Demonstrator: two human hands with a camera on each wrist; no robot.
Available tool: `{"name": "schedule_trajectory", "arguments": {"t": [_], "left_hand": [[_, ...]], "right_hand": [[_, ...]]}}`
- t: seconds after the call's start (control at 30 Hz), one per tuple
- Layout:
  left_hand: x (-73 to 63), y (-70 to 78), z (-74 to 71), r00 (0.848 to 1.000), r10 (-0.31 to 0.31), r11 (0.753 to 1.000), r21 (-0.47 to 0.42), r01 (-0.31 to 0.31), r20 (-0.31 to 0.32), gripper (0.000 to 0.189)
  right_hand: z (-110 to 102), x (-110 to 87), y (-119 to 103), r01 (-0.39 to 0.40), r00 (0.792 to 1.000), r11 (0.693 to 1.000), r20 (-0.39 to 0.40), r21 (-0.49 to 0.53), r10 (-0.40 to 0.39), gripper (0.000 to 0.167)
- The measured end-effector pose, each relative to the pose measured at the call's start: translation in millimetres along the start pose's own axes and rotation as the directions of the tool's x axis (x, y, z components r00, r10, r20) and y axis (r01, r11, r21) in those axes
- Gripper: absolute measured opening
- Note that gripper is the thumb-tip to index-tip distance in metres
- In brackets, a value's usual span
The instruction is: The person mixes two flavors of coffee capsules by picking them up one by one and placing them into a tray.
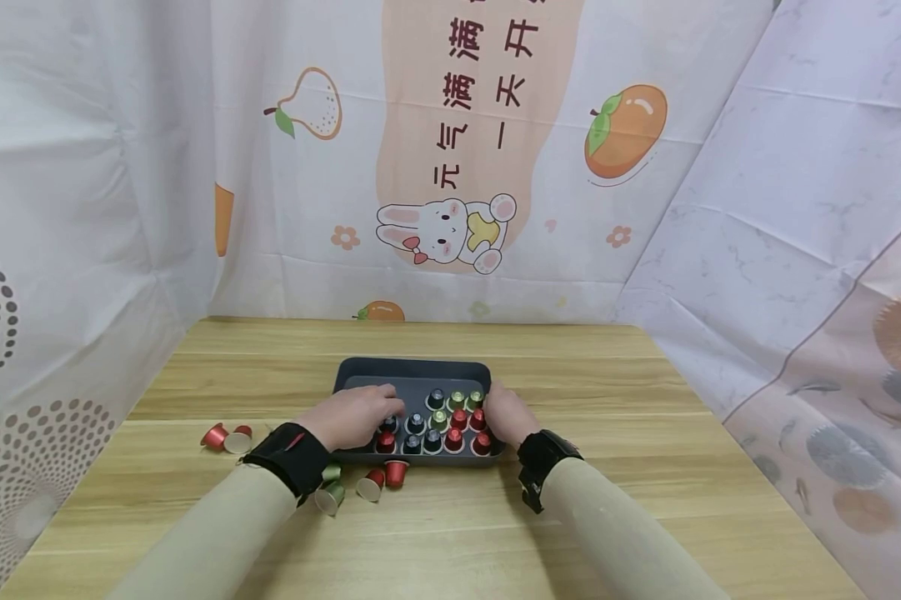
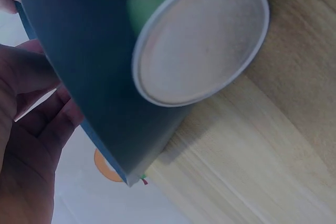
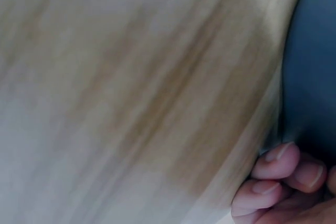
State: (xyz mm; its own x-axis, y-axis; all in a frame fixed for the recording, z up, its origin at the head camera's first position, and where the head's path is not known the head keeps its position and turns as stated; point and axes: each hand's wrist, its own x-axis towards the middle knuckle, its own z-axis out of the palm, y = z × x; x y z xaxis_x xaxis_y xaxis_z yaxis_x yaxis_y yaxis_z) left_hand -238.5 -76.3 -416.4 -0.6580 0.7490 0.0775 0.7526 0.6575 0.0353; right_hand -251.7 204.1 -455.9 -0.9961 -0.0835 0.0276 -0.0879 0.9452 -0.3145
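A dark rectangular tray [image 1: 420, 367] lies on the table with rows of upright coffee capsules in it: red, green and dark. My left hand [image 1: 363, 414] reaches over the tray's left side, its fingers bent down around a dark coffee capsule [image 1: 388, 424]. In the left wrist view, the tray wall [image 2: 89, 51] partly hides the left hand's fingers [image 2: 63, 108]. At the tray's right end, my right hand [image 1: 508, 414] grips the rim. The right wrist view shows its curled fingers [image 3: 275, 161] against the tray's dark side [image 3: 315, 66].
Green capsules [image 1: 330, 497] and red capsules [image 1: 396, 474] lie in front of the tray. Farther left are a red capsule [image 1: 214, 437] and another on its side [image 1: 238, 439]. Printed cloth [image 1: 307, 192] hangs behind the wooden table [image 1: 608, 383] and along both sides.
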Motion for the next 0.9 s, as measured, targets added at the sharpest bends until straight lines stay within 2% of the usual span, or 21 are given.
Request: {"name": "schedule_trajectory", "arguments": {"t": [0.2, 0.33, 0.5, 0.8, 0.9], "left_hand": [[-0.5, 2.1, -3.4, 0.999, 0.021, 1.000, 0.019, -0.021, -0.025, 0.031], [-1.4, 3.4, -5.0, 0.998, 0.043, 0.999, 0.019, -0.042, -0.053, 0.019], [-5.2, 7.8, -9.5, 0.993, 0.091, 0.996, 0.032, -0.088, -0.081, 0.013], [-16.5, 20.9, -16.0, 0.975, 0.184, 0.981, 0.077, -0.175, -0.123, 0.015], [-20.0, 25.9, -17.9, 0.964, 0.226, 0.972, 0.102, -0.213, -0.143, 0.013]], "right_hand": [[-0.4, 0.0, -0.3, -0.012, 1.000, 1.000, 0.004, 0.010, 0.012, 0.025], [-0.3, 0.7, 0.2, -0.020, 1.000, 1.000, 0.015, 0.011, 0.020, 0.027], [-0.2, 2.1, 1.0, -0.023, 0.999, 1.000, 0.022, 0.006, 0.023, 0.029], [-0.3, 2.1, -0.6, -0.032, 0.999, 0.999, 0.029, -0.007, 0.032, 0.029], [-0.7, 1.9, -1.1, -0.044, 0.998, 0.999, 0.039, 0.000, 0.044, 0.030]]}}
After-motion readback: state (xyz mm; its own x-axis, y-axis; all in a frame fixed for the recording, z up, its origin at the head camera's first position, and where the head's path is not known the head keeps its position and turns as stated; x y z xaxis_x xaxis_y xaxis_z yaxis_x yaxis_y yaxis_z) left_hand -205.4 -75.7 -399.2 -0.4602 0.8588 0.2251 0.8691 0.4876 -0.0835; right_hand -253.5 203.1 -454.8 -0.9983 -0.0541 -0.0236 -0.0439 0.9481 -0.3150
